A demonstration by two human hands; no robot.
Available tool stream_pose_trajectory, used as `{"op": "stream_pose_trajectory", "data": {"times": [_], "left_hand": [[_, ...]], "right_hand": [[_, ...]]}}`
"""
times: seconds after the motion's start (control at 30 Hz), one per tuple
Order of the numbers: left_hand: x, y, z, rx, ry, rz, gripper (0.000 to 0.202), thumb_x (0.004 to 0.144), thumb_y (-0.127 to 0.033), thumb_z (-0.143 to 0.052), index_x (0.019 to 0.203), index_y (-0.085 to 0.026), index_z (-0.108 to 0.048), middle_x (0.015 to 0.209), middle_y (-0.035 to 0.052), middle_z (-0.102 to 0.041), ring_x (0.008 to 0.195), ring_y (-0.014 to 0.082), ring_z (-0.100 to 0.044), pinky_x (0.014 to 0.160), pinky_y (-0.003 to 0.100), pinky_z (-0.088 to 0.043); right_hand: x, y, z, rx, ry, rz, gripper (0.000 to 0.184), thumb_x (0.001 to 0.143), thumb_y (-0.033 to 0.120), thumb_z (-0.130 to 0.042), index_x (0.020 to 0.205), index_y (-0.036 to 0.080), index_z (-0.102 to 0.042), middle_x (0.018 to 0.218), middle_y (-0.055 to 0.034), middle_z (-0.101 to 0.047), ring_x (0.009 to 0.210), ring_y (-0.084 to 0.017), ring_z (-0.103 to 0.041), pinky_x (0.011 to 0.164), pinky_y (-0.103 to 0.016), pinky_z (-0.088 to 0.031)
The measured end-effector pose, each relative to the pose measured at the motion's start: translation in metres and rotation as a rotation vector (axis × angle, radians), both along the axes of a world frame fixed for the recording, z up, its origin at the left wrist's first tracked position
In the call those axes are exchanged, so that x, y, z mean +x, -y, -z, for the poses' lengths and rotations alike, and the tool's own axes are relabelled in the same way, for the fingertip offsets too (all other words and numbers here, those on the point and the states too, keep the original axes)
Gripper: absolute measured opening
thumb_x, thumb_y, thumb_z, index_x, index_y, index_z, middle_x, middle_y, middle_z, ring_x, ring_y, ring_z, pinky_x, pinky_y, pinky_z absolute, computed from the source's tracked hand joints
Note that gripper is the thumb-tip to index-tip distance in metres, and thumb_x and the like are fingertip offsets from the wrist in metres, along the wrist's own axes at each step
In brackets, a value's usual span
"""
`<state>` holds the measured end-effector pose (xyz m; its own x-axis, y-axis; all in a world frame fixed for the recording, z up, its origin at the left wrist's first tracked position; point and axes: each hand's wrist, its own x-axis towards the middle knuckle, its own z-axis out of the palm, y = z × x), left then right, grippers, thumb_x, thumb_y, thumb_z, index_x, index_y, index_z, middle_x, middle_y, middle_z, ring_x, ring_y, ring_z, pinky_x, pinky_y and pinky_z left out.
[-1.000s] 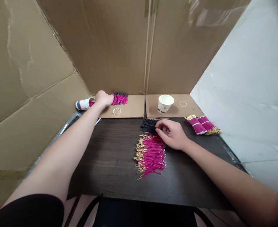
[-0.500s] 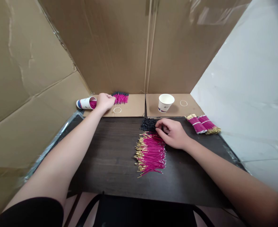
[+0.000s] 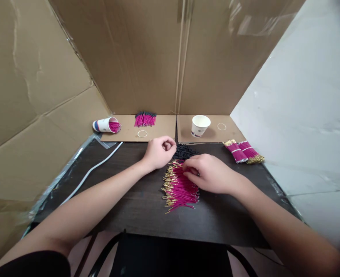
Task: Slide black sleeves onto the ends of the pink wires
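My left hand is closed, its fingertips curled at the left side of a pile of short black sleeves. Anything pinched in it is too small or hidden to tell. My right hand reaches over the loose magenta wires, which have gold tips on the left and silvery ends on the right. Its thumb and fingers are drawn together at the upper part of these wires; whether one is gripped I cannot make out. Farther back lies a row of magenta wires with black ends.
A paper cup lies on its side with magenta wires in it. Another cup stands upright. Rubber bands lie on the cardboard. Two banded wire bundles lie at right, a pale cable at left. Cardboard walls enclose the table.
My left hand has come from the back row of black-ended wires to the black sleeves. My right hand has moved from the sleeves slightly down and left onto the magenta wires.
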<state>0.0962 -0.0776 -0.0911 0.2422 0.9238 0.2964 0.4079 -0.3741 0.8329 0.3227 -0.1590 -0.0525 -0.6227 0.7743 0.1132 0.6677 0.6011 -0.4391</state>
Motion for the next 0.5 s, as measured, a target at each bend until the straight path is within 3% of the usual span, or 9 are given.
{"op": "stream_pose_trajectory", "data": {"times": [0.2,0.37,0.5], "left_hand": [[-0.014,-0.009,0.018,0.041,-0.029,0.025,0.015,0.089,-0.03,-0.073,0.087,-0.016,-0.079,0.064,-0.0021,-0.061,0.057,0.0111,-0.048,0.06,0.026,-0.04],[-0.023,-0.014,0.022,0.107,-0.085,0.095,0.012,0.091,-0.026,-0.073,0.089,-0.016,-0.078,0.063,-0.0037,-0.06,0.055,0.0101,-0.044,0.06,0.026,-0.038],[-0.022,-0.013,0.023,0.163,-0.128,0.168,0.009,0.092,-0.024,-0.074,0.089,-0.017,-0.079,0.066,-0.0029,-0.063,0.056,0.0099,-0.044,0.061,0.026,-0.038]], "right_hand": [[-0.013,0.003,0.0,-0.046,0.092,0.004,0.013,0.105,0.021,-0.069,0.093,0.02,-0.075,0.092,-0.0051,-0.076,0.081,-0.021,-0.067,0.073,-0.034,-0.04],[-0.017,0.004,0.007,-0.053,0.09,-0.015,0.02,0.106,0.015,-0.063,0.088,0.018,-0.072,0.091,-0.0068,-0.075,0.079,-0.02,-0.065,0.071,-0.034,-0.038],[-0.015,0.002,0.015,-0.044,0.024,-0.032,0.016,0.101,0.012,-0.063,0.087,0.018,-0.067,0.088,-0.005,-0.071,0.074,-0.018,-0.059,0.071,-0.034,-0.04]]}}
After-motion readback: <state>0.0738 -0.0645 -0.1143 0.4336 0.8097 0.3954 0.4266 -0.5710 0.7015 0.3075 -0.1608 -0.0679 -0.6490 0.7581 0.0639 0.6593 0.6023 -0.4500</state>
